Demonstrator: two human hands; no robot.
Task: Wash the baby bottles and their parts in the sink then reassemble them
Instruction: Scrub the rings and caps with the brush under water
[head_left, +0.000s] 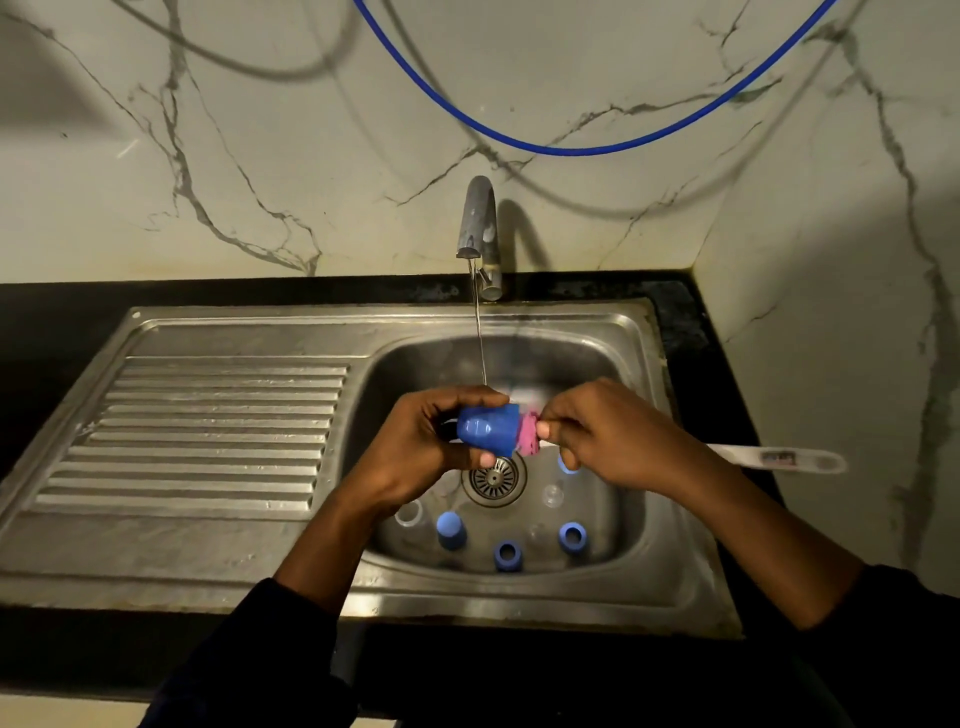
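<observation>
Head: two caps (488, 430) (451, 530), one brush (530, 440)

The pink sponge (529, 435) goes into the blue cap (488, 430); how deep cannot be seen. The left hand (431, 441) wraps the cap and hides its far side. The right hand (608, 431) covers much of the brush handle (769, 459) — its label print is too blurred to read. A blue ring (569, 466) shows only partly under that hand. Clear pieces (552, 494) on the sink floor are too faint to name. The blue hose (571, 150) runs off the top edge.
</observation>
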